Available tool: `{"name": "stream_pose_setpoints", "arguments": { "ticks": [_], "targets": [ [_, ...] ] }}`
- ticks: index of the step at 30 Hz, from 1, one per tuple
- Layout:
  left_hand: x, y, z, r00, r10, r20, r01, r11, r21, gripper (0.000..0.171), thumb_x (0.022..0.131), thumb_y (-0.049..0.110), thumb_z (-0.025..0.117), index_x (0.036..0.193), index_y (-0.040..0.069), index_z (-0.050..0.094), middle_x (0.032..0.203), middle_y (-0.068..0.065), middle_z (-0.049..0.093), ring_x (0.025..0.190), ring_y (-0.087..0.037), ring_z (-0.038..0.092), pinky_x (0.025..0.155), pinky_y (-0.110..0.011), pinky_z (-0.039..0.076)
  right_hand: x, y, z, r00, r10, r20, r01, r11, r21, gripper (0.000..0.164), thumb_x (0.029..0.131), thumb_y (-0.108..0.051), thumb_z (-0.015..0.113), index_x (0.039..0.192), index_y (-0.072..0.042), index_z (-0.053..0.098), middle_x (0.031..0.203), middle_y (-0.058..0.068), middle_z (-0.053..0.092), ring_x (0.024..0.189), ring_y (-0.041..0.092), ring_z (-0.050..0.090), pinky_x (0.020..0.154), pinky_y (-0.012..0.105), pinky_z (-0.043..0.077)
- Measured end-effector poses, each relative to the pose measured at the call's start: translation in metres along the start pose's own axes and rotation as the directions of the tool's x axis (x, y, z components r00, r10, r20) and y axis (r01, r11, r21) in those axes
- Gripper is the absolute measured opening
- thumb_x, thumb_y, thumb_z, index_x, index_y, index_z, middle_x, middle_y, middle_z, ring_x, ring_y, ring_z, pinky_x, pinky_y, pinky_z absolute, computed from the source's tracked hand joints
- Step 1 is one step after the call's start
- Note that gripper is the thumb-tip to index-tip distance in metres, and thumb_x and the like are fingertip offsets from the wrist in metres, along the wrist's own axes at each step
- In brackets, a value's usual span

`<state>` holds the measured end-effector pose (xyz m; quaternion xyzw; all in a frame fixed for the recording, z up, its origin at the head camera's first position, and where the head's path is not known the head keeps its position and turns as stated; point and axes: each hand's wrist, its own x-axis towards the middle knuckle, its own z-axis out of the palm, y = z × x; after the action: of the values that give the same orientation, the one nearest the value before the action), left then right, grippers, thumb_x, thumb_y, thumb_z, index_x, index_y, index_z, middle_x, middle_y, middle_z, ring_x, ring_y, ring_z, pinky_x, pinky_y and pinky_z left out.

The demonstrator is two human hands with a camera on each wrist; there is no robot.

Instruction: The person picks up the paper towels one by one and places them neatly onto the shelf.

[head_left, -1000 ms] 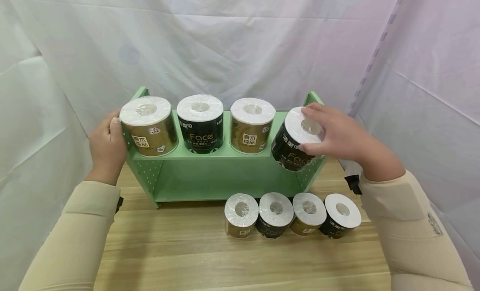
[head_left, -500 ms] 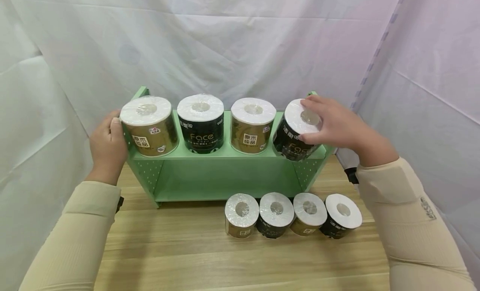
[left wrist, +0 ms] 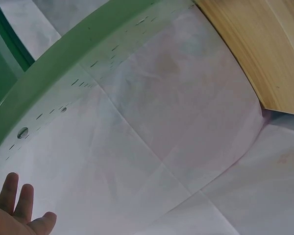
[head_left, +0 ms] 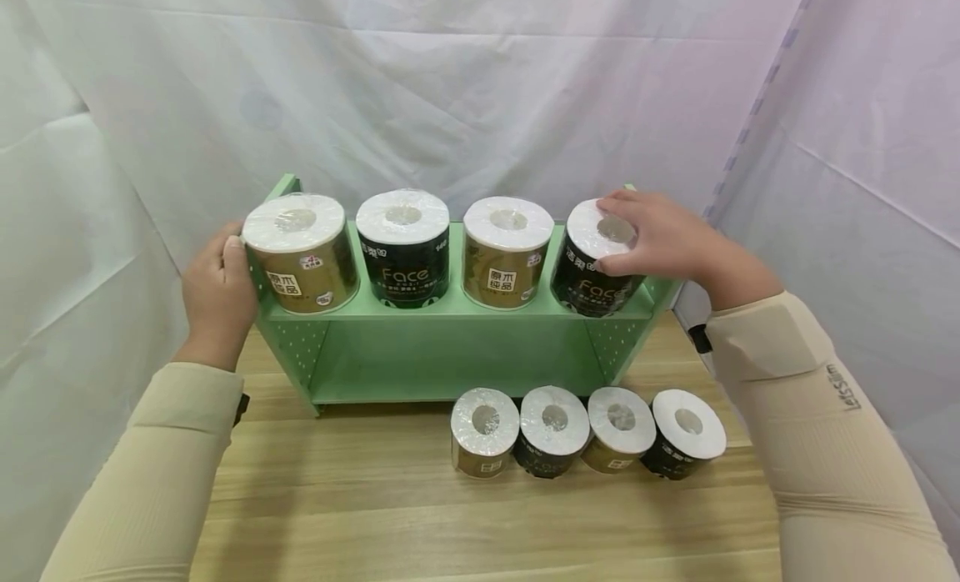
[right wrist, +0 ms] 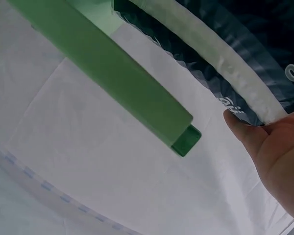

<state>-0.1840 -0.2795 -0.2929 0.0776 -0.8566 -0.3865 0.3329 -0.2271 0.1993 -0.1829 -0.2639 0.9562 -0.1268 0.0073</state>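
Note:
My right hand [head_left: 663, 240] grips a black-wrapped toilet paper roll [head_left: 588, 286] from its top right, fingers at the white top and thumb at the front rim. This roll is upright at the right end of the green shelf's upper board [head_left: 450, 314]. In the right wrist view the dark wrapper [right wrist: 255, 44] fills the upper right, against the hand. To its left are a gold roll [head_left: 501, 273], another black roll [head_left: 405, 273] and a gold roll [head_left: 303, 278] at the left end. Beside that last roll, my left hand [head_left: 217, 294] rests at the shelf's left side with fingers extended.
On the wooden table [head_left: 420, 532], a row of gold and black rolls [head_left: 551, 419] stands before the right half of the shelf. The shelf's lower level [head_left: 442, 361] lies behind them. White cloth [head_left: 450, 90] hangs behind and at both sides.
The right hand has moved up and back with the black roll, which was tilted out over the shelf's front edge and now stands nearly straight in line. The left hand stays in place.

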Motion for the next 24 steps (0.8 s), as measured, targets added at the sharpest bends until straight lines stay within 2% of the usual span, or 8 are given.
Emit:
{"name": "stream_pose_setpoints", "arguments": {
  "ticks": [5,10,19,24],
  "targets": [
    [0.0,0.0,0.0,1.0,-0.002,0.007,0.002,1.0,0.004,0.049,0.1,0.03,0.027,0.132,0.011,0.059,0.132,-0.015,0.058,0.122,-0.036,0.053,0.103,-0.055,0.038,0.006,0.005,0.0,0.999,-0.003,0.038,0.003,1.0,0.016,0.082,0.08,-0.031,0.069,0.146,0.002,0.036,0.151,0.025,0.031,0.135,0.042,0.032,0.097,0.055,0.037],
    [0.0,0.001,0.0,1.0,0.004,-0.001,-0.004,1.0,0.008,0.049,0.1,0.03,0.027,0.131,0.01,0.059,0.131,-0.016,0.059,0.119,-0.036,0.054,0.101,-0.056,0.039,0.012,0.01,-0.001,0.997,0.007,0.071,-0.011,0.998,0.063,0.082,0.081,-0.03,0.069,0.147,0.004,0.033,0.152,0.028,0.027,0.137,0.044,0.029,0.095,0.055,0.038],
    [-0.001,0.001,0.0,1.0,-0.01,-0.005,0.01,1.0,0.0,0.048,0.1,0.03,0.028,0.13,0.011,0.06,0.131,-0.014,0.059,0.12,-0.035,0.054,0.103,-0.054,0.039,0.018,0.014,0.0,0.994,0.037,0.101,-0.047,0.994,0.101,0.08,0.082,-0.032,0.066,0.148,0.0,0.033,0.154,0.027,0.024,0.136,0.044,0.03,0.092,0.054,0.038],
    [0.0,0.001,0.001,1.0,-0.005,-0.006,0.005,1.0,-0.002,0.049,0.1,0.03,0.027,0.13,0.01,0.06,0.131,-0.014,0.059,0.119,-0.035,0.054,0.102,-0.054,0.039,0.022,0.015,0.0,0.994,0.036,0.106,-0.048,0.992,0.113,0.079,0.082,-0.03,0.066,0.148,-0.001,0.034,0.153,0.024,0.027,0.131,0.039,0.036,0.091,0.053,0.039]
  ]
}}
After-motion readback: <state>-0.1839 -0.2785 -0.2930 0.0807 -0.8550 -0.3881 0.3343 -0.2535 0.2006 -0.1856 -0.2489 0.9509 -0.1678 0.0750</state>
